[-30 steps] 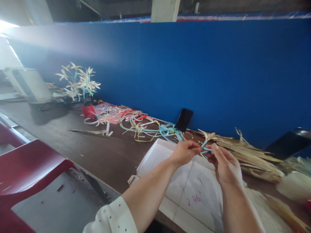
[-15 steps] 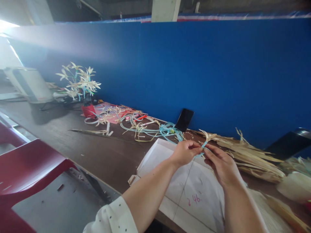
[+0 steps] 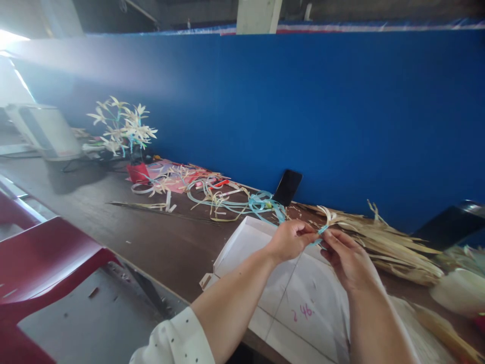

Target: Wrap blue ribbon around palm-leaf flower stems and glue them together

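Over the upper part of a white cardboard box lid (image 3: 288, 288), both hands meet at a small pale flower (image 3: 328, 216) with light blue ribbon (image 3: 323, 229) round its base. My left hand (image 3: 290, 241) pinches the ribbon and stem from the left, its fingertips closed. On the other side, my right hand (image 3: 344, 253) is closed on the flower's base, thumb and index finger pressed together. The petals point up and to the right. A loop of ribbon shows just below the fingertips. The lid bears handwritten red marks.
Dried husk strips (image 3: 390, 242) lie to the right. A black phone (image 3: 288, 187) leans on the blue partition (image 3: 341, 111). Further left are coiled blue ribbon (image 3: 261, 203), pale scraps, a red pot (image 3: 138, 173) of pale flowers and a white kettle (image 3: 56, 134). A red chair (image 3: 49, 258) stands lower left.
The flower has moved slightly right and tilted further right. Both hands have shifted a little, and the ribbon at its base now lies at a lower slant.
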Demonstrator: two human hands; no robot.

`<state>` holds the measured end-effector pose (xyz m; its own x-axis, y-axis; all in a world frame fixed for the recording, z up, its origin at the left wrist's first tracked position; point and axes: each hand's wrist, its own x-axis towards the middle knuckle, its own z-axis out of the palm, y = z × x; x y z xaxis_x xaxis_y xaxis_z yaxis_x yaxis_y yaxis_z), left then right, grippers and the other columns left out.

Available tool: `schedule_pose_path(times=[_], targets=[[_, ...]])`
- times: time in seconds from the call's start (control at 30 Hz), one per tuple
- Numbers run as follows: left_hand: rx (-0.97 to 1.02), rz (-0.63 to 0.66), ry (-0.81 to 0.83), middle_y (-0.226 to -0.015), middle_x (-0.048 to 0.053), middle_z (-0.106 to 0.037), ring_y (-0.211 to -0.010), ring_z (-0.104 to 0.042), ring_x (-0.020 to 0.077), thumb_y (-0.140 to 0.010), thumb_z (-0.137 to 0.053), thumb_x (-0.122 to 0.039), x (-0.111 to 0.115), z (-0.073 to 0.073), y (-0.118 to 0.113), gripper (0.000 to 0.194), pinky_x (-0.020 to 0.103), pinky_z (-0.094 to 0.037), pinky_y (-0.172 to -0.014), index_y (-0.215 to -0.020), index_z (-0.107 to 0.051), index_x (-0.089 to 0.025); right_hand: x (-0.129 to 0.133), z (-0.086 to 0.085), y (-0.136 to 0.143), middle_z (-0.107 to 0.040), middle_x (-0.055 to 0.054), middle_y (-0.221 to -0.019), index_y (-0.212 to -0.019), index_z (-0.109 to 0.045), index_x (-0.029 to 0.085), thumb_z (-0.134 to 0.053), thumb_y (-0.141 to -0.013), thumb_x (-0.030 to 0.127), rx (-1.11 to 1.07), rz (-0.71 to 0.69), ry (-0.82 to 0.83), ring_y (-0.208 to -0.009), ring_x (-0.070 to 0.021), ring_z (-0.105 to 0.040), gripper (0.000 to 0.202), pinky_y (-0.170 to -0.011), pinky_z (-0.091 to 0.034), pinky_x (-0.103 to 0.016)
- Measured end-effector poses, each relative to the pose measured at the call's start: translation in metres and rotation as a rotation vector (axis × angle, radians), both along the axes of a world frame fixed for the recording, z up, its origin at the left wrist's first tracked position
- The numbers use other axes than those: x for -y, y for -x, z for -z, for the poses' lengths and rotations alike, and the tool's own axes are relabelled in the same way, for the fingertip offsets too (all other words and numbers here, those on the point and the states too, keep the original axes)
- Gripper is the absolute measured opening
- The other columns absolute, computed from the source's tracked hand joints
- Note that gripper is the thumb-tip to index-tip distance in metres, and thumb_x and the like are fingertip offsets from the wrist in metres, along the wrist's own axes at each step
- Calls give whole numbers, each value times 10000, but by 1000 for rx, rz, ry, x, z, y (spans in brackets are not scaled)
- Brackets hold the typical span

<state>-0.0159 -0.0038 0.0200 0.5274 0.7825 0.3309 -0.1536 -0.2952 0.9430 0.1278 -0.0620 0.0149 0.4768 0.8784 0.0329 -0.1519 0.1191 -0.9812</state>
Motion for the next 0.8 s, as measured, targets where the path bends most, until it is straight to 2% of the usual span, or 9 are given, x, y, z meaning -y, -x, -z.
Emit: schedule_pose_path(times=[0.23,0.47,0.57,0.7,0.8], targets=[[12,52,-38,-796,42,-641,-747,-562,128,-729,-633,-293,5,-3,0,181,247,-432,-721,-780,-653,-120,-1,1,1,-589,8,-699,-772,-681,221,-815,-547,357,-18,-21,15,-613,-97,-505,295,-483,-428,-165],[38,48,-15,-787,41,-628,-738,-549,119,-728,-637,-289,5,-4,0,185,239,-423,-711,-778,-650,-112,-3,1,2,-571,8,-624,-747,-685,203,-831,-528,344,-47,37,-44,-560,-92,-498,299,-452,-430,-171],[51,41,-13,-763,31,-619,-713,-532,113,-722,-642,-349,2,-2,0,236,233,-415,-685,-777,-654,-120,-4,0,4,-593,11,-654,-764,-693,203,-834,-535,325,-73,52,-75,-585,-81,-514,295,-498,-456,-160],[56,12,13,-745,20,-608,-696,-520,108,-713,-641,-394,0,-1,1,273,226,-404,-656,-776,-653,-129,-1,-3,6,-618,9,-704,-740,-688,199,-815,-579,308,-89,2,-174,-654,-87,-549,232,-618,-498,-184],[59,-3,59,-718,17,-603,-674,-518,105,-702,-644,-418,0,-1,1,298,225,-407,-644,-764,-646,-126,0,-3,6,-627,9,-717,-722,-679,204,-799,-609,300,-90,-24,-190,-658,-92,-558,192,-622,-501,-195]])
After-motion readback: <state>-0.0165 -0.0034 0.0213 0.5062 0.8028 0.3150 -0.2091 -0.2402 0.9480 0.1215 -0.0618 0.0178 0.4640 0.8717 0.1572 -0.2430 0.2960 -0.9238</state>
